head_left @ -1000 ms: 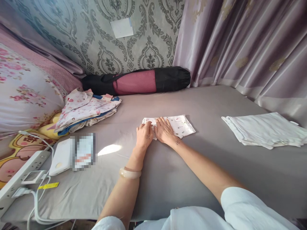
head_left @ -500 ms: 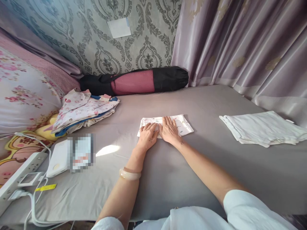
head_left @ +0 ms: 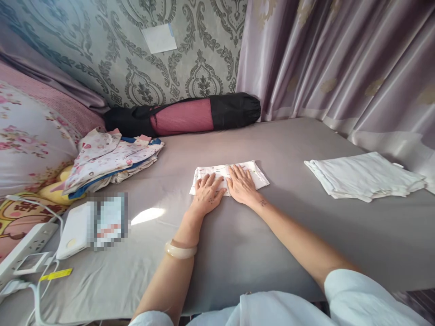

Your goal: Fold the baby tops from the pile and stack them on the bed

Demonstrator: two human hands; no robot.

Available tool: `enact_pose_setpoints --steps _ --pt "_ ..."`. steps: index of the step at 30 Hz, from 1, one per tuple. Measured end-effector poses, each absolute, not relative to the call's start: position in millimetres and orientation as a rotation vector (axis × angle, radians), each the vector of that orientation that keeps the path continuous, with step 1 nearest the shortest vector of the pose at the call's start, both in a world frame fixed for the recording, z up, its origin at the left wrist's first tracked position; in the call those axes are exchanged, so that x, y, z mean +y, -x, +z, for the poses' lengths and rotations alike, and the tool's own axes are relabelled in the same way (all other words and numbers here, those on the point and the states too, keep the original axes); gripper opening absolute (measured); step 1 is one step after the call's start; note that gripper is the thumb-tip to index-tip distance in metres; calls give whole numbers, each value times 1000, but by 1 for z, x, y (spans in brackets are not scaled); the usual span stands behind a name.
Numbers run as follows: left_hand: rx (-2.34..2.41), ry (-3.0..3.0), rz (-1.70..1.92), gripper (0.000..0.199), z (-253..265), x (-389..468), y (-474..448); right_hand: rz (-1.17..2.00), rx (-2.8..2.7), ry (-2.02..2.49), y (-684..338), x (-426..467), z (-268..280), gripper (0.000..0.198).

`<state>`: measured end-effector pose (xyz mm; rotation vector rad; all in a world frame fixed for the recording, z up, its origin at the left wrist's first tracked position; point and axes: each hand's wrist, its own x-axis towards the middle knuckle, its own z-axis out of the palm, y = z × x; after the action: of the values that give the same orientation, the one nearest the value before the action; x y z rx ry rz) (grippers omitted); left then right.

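1. A small folded cloth (head_left: 221, 170) lies flat on the grey sheet (head_left: 244, 253), directly beneath both hands.
2. It is white, with a scattered print of tiny motifs in pinkish, greenish and dark tones, plus thin dark dashes; the motifs are too small to make out.
3. Its outline is a wide, low oblong with fairly straight edges. The far edge shows beyond the fingertips, and one corner reaches out to the right of the right hand. Layers show along that right end, where a slanting crease or edge runs down to the near corner.
4. The left hand (head_left: 208, 194) rests palm down on the left half of the cloth, opened out, its fingers slightly parted and gripping nothing.
5. The right hand (head_left: 242, 184) lies palm down just beside it, on the middle and right part, likewise opened out with fingers extended and nothing grasped. The two thumbs point towards each other, near but apart.
6. A pale bangle (head_left: 181, 250) circles the forearm behind the left hand.
7. Well to the right of the hands lies a stack of plain white cloth (head_left: 363, 176); to their left and farther off sits a pile of printed clothes (head_left: 112, 158).
8. Beyond the hands, a black and pink rolled bag (head_left: 183, 117) lies along the wall.
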<state>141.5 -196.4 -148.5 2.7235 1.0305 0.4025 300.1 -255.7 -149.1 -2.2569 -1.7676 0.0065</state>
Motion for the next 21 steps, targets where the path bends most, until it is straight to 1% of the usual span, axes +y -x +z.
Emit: enact_pose_setpoints --steps 11,16,21 --pt "1043 -2756 378 48 -150 -197 -142 3 -1753 2229 -301 -259 -152 57" --pt "1110 -2732 446 51 -151 -198 -143 -97 -1648 2323 -315 -262 -151 59" --pt "1092 -2738 359 54 -152 -199 -144 -30 -1598 2405 -320 -262 -156 58"
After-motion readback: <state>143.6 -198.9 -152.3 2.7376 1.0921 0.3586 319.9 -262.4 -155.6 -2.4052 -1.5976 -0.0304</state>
